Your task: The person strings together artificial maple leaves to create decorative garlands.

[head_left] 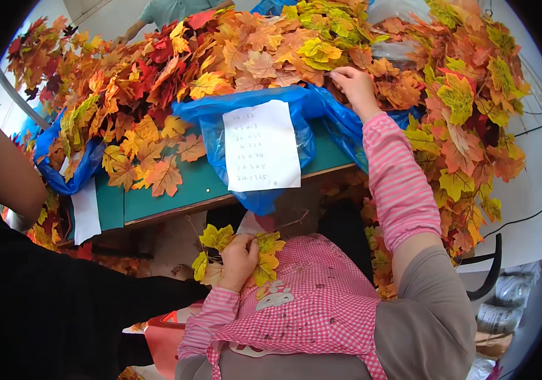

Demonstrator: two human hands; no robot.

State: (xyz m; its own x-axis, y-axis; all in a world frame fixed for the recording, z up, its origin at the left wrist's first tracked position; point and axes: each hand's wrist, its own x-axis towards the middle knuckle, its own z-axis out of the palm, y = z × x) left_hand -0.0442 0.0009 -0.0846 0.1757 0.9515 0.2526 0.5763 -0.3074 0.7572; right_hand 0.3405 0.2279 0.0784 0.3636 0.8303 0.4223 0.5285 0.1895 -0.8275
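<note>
Over my lap, my left hand (239,261) is closed around a sprig of artificial maple leaves (216,237), yellow-green with one pale orange leaf. Thin brown stems stick out beyond it. Stretched out to the far side of the table, my right hand (354,90) has its fingers pinched together at the edge of a big heap of orange artificial leaves (264,57). What those fingertips hold, if anything, is too small to make out. A blue plastic bag (204,114) lies just left of that hand, and a handwritten paper sheet (261,145) rests over it.
The green table (157,206) carries red, orange and yellow leaves along its far side. More leaves (461,158) hang down at the right. A person in black (49,297) is close on my left; another person (176,11) stands beyond the heap. Wrapped rolls (498,318) lie at the lower right.
</note>
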